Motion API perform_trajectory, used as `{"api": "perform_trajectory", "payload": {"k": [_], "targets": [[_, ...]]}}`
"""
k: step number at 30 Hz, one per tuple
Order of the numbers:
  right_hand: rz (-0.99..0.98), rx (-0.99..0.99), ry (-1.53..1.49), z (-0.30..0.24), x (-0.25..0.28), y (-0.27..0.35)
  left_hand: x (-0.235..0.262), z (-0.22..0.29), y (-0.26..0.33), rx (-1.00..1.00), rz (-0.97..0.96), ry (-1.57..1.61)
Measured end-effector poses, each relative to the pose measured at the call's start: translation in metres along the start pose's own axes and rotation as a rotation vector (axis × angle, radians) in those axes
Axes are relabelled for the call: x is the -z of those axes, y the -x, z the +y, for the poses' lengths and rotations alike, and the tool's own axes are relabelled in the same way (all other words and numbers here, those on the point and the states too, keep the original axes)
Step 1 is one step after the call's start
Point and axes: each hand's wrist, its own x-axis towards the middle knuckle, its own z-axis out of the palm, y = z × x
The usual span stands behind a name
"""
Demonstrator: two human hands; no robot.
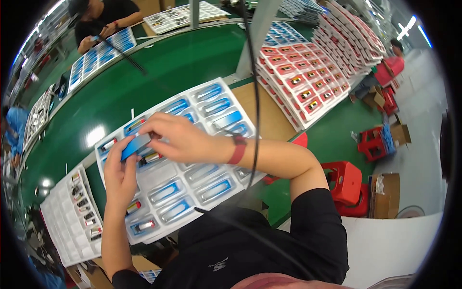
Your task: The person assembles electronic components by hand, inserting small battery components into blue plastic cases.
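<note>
My left hand (119,171) grips a small flat blue case with a greyish end (136,146), held tilted above the tray. The fingers of my right hand (180,138) are bent and pinched at the upper end of that same case; what lies between the fingertips is too small to make out. Beneath both hands lies a white moulded plastic tray (161,174) with rows of pockets. Blue shells (174,210) sit in several pockets, and blue shells with red-tipped cylindrical parts (144,225) sit in those along its left side.
Stacked white trays with red shells (308,82) stand at the right on brown cardboard (264,108). Left of my tray is another white tray (60,216) with small parts. A black cable (255,86) hangs across the view. Red stools (344,183) stand at right; a co-worker (103,19) sits across the green bench.
</note>
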Motion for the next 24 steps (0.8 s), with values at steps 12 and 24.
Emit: {"api": "perform_trajectory", "payload": {"k": [12, 24], "targets": [[0.103, 0.040, -0.130, -0.016, -0.001, 0.002, -0.005, 0.014, 0.003, 0.030, 0.085, 0.097], [-0.372, -0.368, -0.003, -0.026, -0.001, 0.017, 0.073, -0.021, -0.054, 0.021, -0.005, 0.102]]}}
